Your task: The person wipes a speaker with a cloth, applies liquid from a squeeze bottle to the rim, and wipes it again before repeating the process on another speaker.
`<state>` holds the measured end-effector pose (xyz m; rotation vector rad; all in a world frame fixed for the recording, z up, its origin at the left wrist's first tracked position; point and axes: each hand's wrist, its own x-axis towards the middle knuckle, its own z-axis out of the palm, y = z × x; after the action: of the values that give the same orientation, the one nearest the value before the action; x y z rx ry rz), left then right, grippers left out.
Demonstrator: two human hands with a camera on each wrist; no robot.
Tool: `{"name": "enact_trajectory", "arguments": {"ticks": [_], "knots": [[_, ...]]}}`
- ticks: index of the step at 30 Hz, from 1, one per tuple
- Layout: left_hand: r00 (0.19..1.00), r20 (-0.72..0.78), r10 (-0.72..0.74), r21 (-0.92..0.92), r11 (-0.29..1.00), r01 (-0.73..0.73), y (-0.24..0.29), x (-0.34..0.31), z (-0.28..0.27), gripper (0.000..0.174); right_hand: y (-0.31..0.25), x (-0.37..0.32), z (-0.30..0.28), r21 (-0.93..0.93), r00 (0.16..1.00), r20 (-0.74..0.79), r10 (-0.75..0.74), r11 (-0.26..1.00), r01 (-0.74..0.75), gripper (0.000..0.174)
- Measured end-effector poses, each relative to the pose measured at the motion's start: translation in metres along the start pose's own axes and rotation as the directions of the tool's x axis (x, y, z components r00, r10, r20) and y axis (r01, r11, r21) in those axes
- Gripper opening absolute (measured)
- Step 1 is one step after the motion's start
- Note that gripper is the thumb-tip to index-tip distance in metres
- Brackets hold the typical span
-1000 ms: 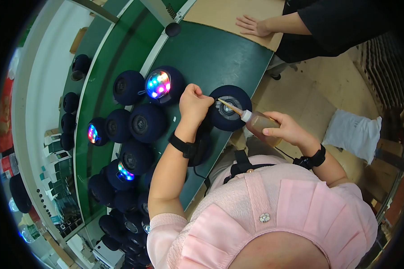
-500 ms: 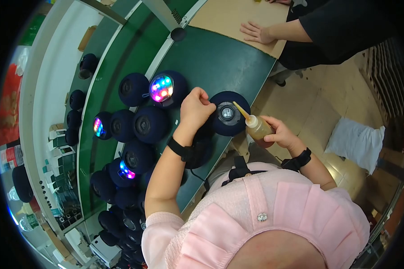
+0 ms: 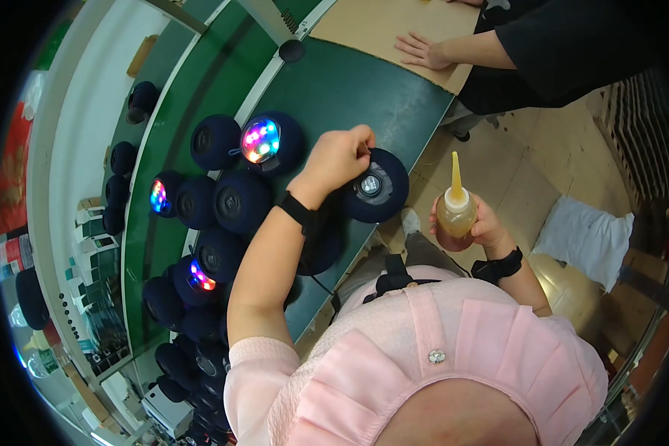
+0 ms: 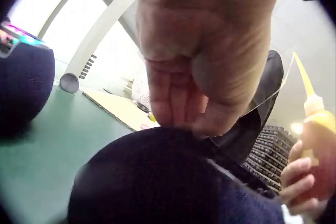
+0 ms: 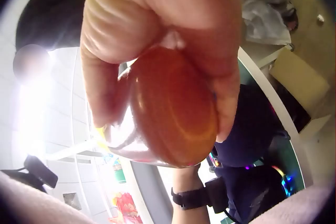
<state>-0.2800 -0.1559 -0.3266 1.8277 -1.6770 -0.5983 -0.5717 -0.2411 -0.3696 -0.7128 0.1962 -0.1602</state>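
Note:
A round navy fabric-covered speaker sits on the green table, its end with the grey ring and round black centre turned up. My left hand is at its upper left rim, fingers curled and thumb and fingertips pinching the edge; in the left wrist view they meet right at the dark fabric. Away from the table, my right hand grips a clear squeeze bottle of amber liquid, its long yellow nozzle pointing up. A thin strand trails from the nozzle tip in the left wrist view.
Several similar speakers crowd the table's left side, some with coloured lights on. A cardboard sheet lies at the far end under another person's hand. On the floor at right is a white bag.
My right hand has drawn the bottle away from the speaker to the right and turned its nozzle upright. My left hand has shifted up and right over the speaker's rim.

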Motion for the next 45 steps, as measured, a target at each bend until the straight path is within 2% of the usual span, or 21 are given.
{"name": "enact_trajectory", "arguments": {"ticks": [2,5,8,11,15,17,19,21,23,26,28,29,30,31,32,34,37,41,42,44,45], "knots": [[0.973,0.02,-0.23,-0.231,0.946,0.228,-0.005,0.001,-0.002,0.023,-0.003,-0.001,0.003,-0.016,1.0,-0.018,0.014,1.0,-0.014,0.073],[0.944,-0.006,-0.331,-0.327,0.892,0.311,-0.017,0.003,0.001,0.028,-0.007,0.001,0.005,0.004,0.999,0.014,0.04,0.999,-0.04,0.073],[0.917,-0.06,-0.395,-0.342,0.871,0.352,-0.018,0.005,0.006,0.029,-0.009,0.002,0.007,0.008,0.999,-0.001,0.049,0.999,-0.048,0.073],[0.882,-0.125,-0.454,-0.36,0.849,0.386,-0.021,0.009,0.011,0.029,-0.016,0.012,0.009,-0.003,0.998,0.07,-0.006,1.0,0.006,0.074],[0.797,-0.236,-0.557,-0.454,0.788,0.416,-0.02,0.017,0.021,0.03,-0.035,0.027,0.021,0.072,0.97,0.183,-0.161,0.986,0.15,0.075],[0.789,-0.289,-0.542,-0.391,0.819,0.42,-0.018,0.015,0.023,0.029,-0.048,0.024,0.032,0.142,0.917,0.223,-0.33,0.942,0.304,0.078],[0.785,-0.354,-0.508,-0.328,0.854,0.404,-0.023,0.018,0.023,0.028,-0.057,0.015,0.033,0.163,0.89,0.262,-0.373,0.926,0.34,0.08],[0.798,-0.344,-0.495,-0.308,0.862,0.402,-0.033,0.019,0.023,0.027,-0.065,0.004,0.031,0.091,0.926,0.273,-0.259,0.966,0.244,0.08],[0.809,-0.31,-0.5,-0.349,0.851,0.392,-0.031,0.018,0.024,0.026,-0.059,-0.007,0.024,0.065,0.938,0.257,-0.232,0.973,0.223,0.079],[0.817,-0.32,-0.48,-0.236,0.876,0.421,-0.002,0.015,0.019,0.026,-0.048,-0.015,0.021,0.031,0.961,0.222,-0.162,0.987,0.159,0.075],[0.838,-0.415,-0.356,-0.134,0.934,0.33,0.0,0.017,0.023,0.028,-0.041,-0.014,0.02,0.021,0.965,0.209,-0.158,0.987,0.157,0.075],[0.838,-0.416,-0.354,-0.132,0.935,0.33,-0.001,0.02,0.022,0.028,-0.037,-0.013,0.018,0.015,0.97,0.192,-0.152,0.988,0.152,0.074],[0.886,-0.414,-0.208,-0.032,0.976,0.215,-0.001,0.022,0.022,0.028,-0.034,-0.012,0.015,0.009,0.971,0.18,-0.155,0.988,0.156,0.075],[0.918,-0.393,-0.061,0.064,0.994,0.093,-0.002,0.023,0.022,0.028,-0.031,-0.011,0.012,0.014,0.972,0.176,-0.156,0.988,0.156,0.075],[0.921,-0.384,-0.062,0.064,0.994,0.094,-0.003,0.023,0.022,0.028,-0.028,-0.01,0.009,0.023,0.977,0.152,-0.15,0.989,0.148,0.074],[0.973,-0.218,0.083,0.22,0.975,-0.034,-0.003,0.027,0.017,0.028,-0.026,-0.009,0.006,0.034,0.982,0.122,-0.145,0.989,0.142,0.074],[0.992,-0.121,0.045,0.188,0.982,-0.022,-0.003,0.03,0.009,0.031,-0.026,-0.009,0.002,0.05,0.991,0.079,-0.109,0.993,0.105,0.074],[0.992,-0.117,0.046,0.224,0.974,-0.019,-0.006,0.031,0.007,0.032,-0.022,-0.007,-0.014,-0.049,0.999,-0.016,-0.035,0.998,0.034,0.074],[0.988,-0.154,0.015,0.181,0.983,0.013,-0.006,0.031,0.009,0.034,-0.022,-0.005,-0.016,-0.121,0.998,-0.061,-0.025,0.992,0.017,0.072],[0.982,-0.19,-0.014,0.14,0.989,0.041,-0.008,0.034,0.006,0.035,-0.024,-0.001,-0.013,-0.104,0.995,-0.095,0.041,0.993,-0.051,0.064],[0.968,-0.182,-0.171,-0.058,0.985,0.163,-0.011,0.034,0.003,0.036,-0.025,0.0,-0.009,-0.08,0.985,-0.134,0.111,0.989,-0.123,0.057]]}}
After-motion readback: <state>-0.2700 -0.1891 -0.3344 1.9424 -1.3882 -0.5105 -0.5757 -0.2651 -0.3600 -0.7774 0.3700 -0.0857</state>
